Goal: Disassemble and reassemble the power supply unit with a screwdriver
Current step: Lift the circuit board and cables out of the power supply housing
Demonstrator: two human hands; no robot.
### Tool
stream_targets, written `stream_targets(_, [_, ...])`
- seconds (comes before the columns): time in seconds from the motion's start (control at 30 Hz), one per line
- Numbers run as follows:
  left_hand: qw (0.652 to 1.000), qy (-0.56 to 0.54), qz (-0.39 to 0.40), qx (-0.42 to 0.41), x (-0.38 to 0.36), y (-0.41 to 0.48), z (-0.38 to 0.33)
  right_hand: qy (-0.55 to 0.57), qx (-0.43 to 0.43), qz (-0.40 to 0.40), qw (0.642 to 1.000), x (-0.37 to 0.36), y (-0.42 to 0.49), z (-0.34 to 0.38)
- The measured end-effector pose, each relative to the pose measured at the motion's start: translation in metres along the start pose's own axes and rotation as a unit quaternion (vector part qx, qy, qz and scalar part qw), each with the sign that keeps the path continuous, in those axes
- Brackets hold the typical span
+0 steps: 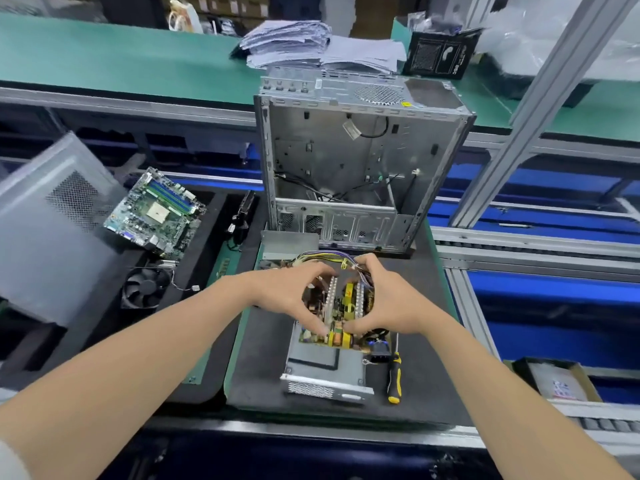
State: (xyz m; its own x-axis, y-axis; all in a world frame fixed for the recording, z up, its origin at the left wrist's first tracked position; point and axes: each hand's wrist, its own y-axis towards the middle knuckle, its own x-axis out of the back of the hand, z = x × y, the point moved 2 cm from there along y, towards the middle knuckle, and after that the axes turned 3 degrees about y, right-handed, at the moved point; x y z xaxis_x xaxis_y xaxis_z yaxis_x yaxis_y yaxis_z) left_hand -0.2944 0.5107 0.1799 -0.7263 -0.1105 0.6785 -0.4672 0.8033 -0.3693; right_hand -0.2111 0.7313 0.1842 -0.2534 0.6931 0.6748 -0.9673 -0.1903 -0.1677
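Note:
The power supply circuit board (341, 308), with heatsinks and yellow coils, is held over the open grey metal housing (327, 370) on the black mat. My left hand (294, 296) grips the board's left side, thumb near the front coil. My right hand (386, 303) grips the right side, fingers over the wire bundle (325, 258). A black-and-yellow screwdriver (394, 375) lies on the mat just right of the housing. The housing's lid (289, 242) lies behind the board.
An empty computer case (360, 164) stands upright behind the work spot. To the left are a motherboard (156, 213), a black fan (147, 287) and a grey side panel (45, 223). Stacked papers (311, 46) sit on the green shelf. A cardboard box (554, 379) is at right.

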Motion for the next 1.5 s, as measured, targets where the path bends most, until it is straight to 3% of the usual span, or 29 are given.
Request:
stream_targets(0.1, [0.997,0.073,-0.029,-0.010,-0.004,0.001,0.001,0.005,-0.008,0.000,1.000,-0.008,-0.005,0.003])
stream_targets(0.23, [0.992,0.083,-0.077,-0.052,-0.012,0.002,-0.008,0.003,-0.003,0.001,1.000,-0.014,-0.013,0.007])
stream_targets(0.47, [0.983,0.122,-0.082,-0.107,-0.020,-0.003,-0.019,-0.002,-0.001,-0.007,1.000,-0.024,-0.031,0.009])
stream_targets(0.6, [0.979,0.157,-0.073,-0.107,-0.025,-0.004,-0.024,0.000,-0.009,-0.013,1.000,-0.033,-0.037,0.006])
stream_targets(1.0, [0.981,0.114,-0.118,-0.102,-0.030,0.003,-0.028,0.005,0.015,-0.027,1.000,-0.023,-0.036,-0.006])
stream_targets(1.5, [0.977,0.136,-0.147,-0.068,-0.056,0.019,-0.034,0.012,0.036,-0.014,0.999,-0.027,-0.039,-0.043])
